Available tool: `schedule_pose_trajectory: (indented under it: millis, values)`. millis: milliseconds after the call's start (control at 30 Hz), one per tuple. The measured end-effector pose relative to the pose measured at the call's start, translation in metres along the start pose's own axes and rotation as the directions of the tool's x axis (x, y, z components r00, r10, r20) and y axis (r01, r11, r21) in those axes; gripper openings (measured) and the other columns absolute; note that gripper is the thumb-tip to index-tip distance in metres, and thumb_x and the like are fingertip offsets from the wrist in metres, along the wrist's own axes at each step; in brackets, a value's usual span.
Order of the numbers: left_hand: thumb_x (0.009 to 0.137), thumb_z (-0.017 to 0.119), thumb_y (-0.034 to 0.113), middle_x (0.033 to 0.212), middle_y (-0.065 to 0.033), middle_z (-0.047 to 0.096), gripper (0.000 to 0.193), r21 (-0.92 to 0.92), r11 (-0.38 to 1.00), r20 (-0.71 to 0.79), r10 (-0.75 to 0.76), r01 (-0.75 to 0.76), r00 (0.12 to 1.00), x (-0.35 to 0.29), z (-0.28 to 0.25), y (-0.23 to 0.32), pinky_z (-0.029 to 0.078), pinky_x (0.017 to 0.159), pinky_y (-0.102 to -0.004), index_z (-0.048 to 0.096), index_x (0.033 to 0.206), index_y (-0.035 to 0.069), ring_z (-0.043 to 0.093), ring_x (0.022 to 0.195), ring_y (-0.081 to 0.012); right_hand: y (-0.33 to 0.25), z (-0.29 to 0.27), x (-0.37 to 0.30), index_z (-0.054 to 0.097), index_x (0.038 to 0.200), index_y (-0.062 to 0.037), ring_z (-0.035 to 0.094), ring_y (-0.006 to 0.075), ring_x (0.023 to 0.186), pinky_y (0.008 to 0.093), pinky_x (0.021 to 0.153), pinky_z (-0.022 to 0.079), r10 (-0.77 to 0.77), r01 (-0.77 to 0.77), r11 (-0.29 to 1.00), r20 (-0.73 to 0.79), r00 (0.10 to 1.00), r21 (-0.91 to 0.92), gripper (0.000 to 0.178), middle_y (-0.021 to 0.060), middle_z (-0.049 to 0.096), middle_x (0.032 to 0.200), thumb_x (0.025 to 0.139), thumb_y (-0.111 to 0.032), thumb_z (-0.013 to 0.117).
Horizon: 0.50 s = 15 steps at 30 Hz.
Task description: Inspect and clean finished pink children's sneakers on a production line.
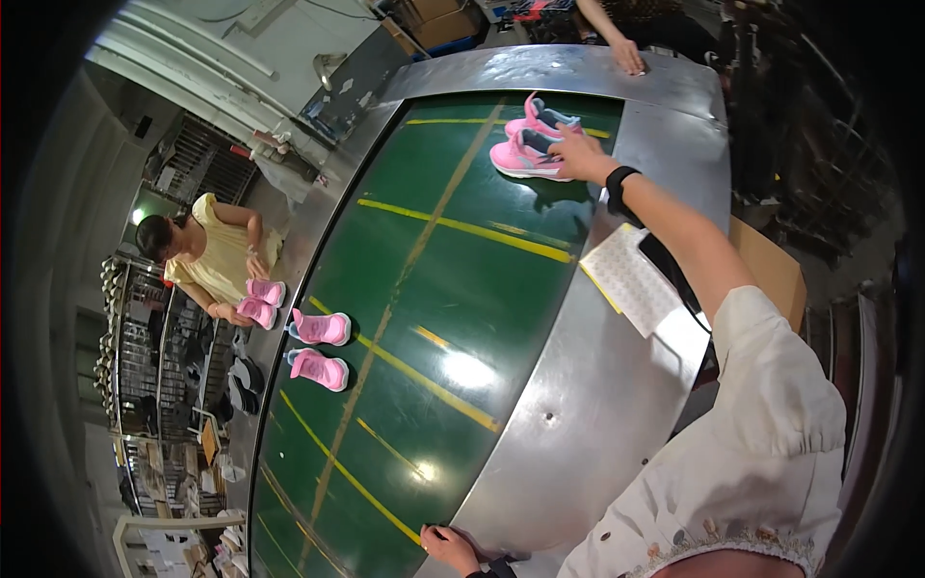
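At the far end of a green conveyor belt (453, 318), my right hand (581, 156) reaches out, a black band round the wrist. Its fingers close on the heel and opening of a pink sneaker (525, 159) with a white sole. A matching pink sneaker (544, 120) stands just beyond, its strap raised. My left hand (449, 549) rests at the belt's near edge on the metal border, fingers loosely bent and nothing visible in them. Farther left on the belt lie two more pink sneakers (323, 328), side by side, apart from both hands.
Across the belt a person in yellow (217, 255) handles a pair of pink shoes (260, 303). Another person's hand (628, 56) rests on the far metal edge. A patterned white sheet (631, 279) and a cardboard box (768, 270) sit beside my right arm. Dark shoes (244, 383) stand beyond the belt.
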<state>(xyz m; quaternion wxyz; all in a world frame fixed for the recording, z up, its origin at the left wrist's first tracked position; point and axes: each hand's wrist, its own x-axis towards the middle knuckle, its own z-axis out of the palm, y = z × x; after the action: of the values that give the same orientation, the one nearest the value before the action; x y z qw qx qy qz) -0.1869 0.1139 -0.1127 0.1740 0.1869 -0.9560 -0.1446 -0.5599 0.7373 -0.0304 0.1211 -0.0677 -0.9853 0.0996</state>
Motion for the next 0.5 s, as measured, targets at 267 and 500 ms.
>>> schedule_pose_trajectory:
  millis: [267, 500]
  values:
    - [0.085, 0.046, 0.011, 0.110, -0.0213, 0.053, 0.018, 0.060, 0.997, 0.017, -0.056, 0.054, 0.998, -0.001, 0.001, 0.018, 0.038, 0.089, -0.0424, 0.053, 0.092, -0.004, 0.049, 0.102, -0.0364, 0.034, 0.039, 0.044, 0.065, 0.107, -0.0178, 0.055, 0.0359, 0.105, 0.0443, 0.087, 0.047, 0.183, -0.182, 0.983, 0.112, 0.977, -0.018, 0.053, 0.0151, 0.042, 0.125, 0.057, -0.026, 0.078]
    - [0.084, 0.047, 0.010, 0.109, -0.0220, 0.054, 0.019, 0.066, 0.998, 0.021, -0.008, 0.006, 1.000, -0.007, 0.008, 0.029, 0.039, 0.089, -0.0434, 0.053, 0.094, -0.005, 0.049, 0.102, -0.0366, 0.001, 0.037, 0.029, 0.068, 0.092, -0.0053, 0.062, 0.0333, 0.083, 0.0386, 0.074, 0.050, -0.025, 0.008, 0.997, 0.212, 0.977, 0.080, 0.054, 0.0178, 0.065, 0.081, 0.055, -0.045, 0.073]
